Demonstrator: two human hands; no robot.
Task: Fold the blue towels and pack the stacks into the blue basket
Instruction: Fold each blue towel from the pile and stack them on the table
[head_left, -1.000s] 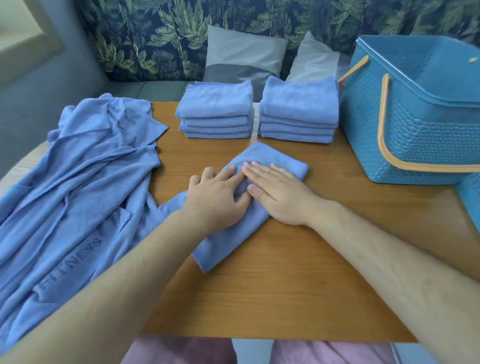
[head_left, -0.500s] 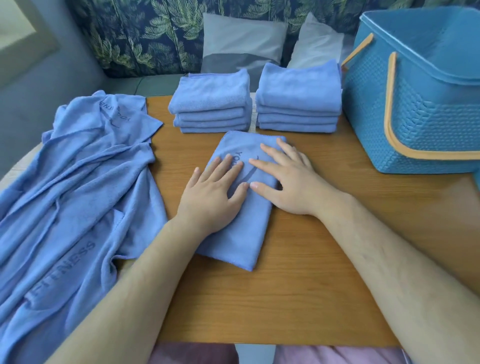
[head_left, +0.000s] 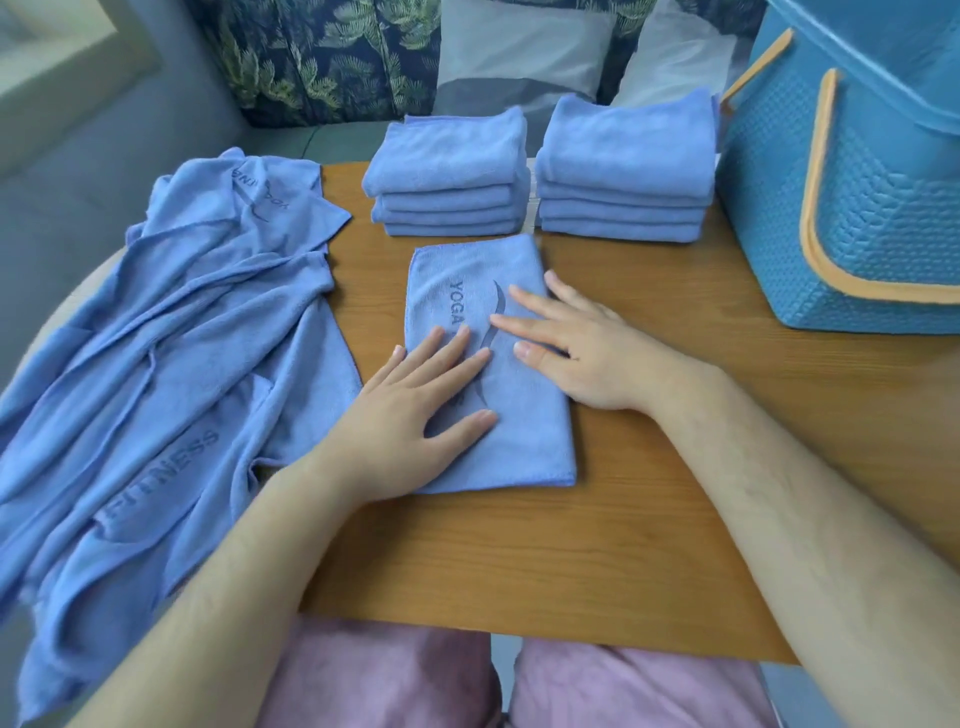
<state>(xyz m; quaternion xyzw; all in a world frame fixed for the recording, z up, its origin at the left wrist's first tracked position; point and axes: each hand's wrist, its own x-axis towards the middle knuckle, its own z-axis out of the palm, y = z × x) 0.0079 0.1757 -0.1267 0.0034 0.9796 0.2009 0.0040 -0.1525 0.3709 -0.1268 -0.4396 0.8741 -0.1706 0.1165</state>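
Left hand (head_left: 410, 410), right hand (head_left: 582, 358) on towel (head_left: 519, 452), stacks (head_left: 447, 171), basket (head_left: 857, 208) beyond

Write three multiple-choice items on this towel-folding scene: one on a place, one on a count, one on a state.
1. Where is the blue basket? A. On the floor. B. On the sofa. C. On the table.
2. How many folded stacks sit behind the flat towel? A. One. B. Two. C. Four.
3. What are the left hand and right hand doing? A. Pressing the flat towel. B. Gripping the basket. C. Idle.
Answers: C, its base rests on the wood; B, two stand side by side; A, straight fingers lie on it.
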